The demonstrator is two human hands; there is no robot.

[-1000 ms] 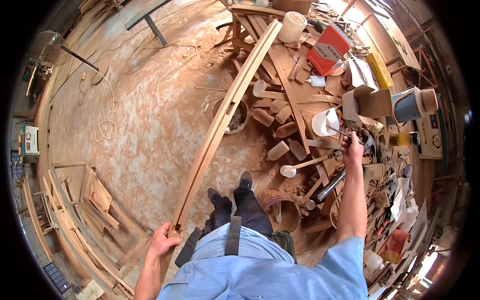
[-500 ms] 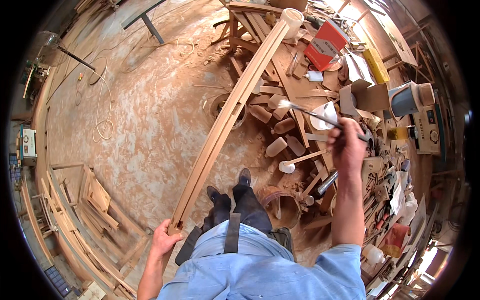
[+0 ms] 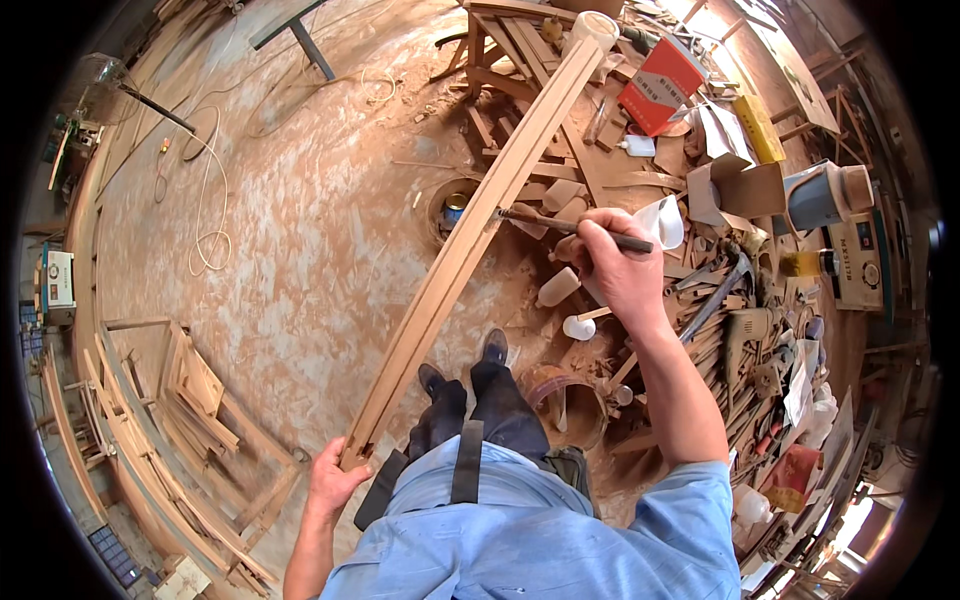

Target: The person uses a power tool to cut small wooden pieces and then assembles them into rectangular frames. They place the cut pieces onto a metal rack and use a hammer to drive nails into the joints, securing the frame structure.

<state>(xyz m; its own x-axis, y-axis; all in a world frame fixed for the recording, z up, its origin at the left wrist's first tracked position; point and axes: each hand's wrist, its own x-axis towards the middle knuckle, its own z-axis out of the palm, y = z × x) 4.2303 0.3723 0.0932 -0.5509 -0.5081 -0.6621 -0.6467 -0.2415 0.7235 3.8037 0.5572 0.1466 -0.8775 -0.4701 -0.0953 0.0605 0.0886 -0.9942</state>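
Note:
A long grooved wooden beam (image 3: 440,290) slants across the view from lower left to upper right. Its near end sits in my left hand (image 3: 335,480), whose fingers and thumb close round it. The far end reaches a pale round tub (image 3: 596,27); the exact contact there is unclear. My right hand (image 3: 622,265) grips a slim dark-handled brush (image 3: 548,223) about halfway along the beam. The brush tip meets the wood at a small notch in the beam. Just beyond my right hand is a white open container (image 3: 663,222), partly covered by it.
Plastic bottles (image 3: 558,287) and wood offcuts lie below the beam's right side. A bucket (image 3: 566,400) stands right of my feet. To the right, a cluttered bench holds a red-and-white box (image 3: 660,85), a hammer (image 3: 722,295) and tools. Wooden frames (image 3: 205,400) lie at left.
My right hand has moved left, bringing the brush from above the white container to the beam, where its tip now touches. My left hand keeps its hold on the near end.

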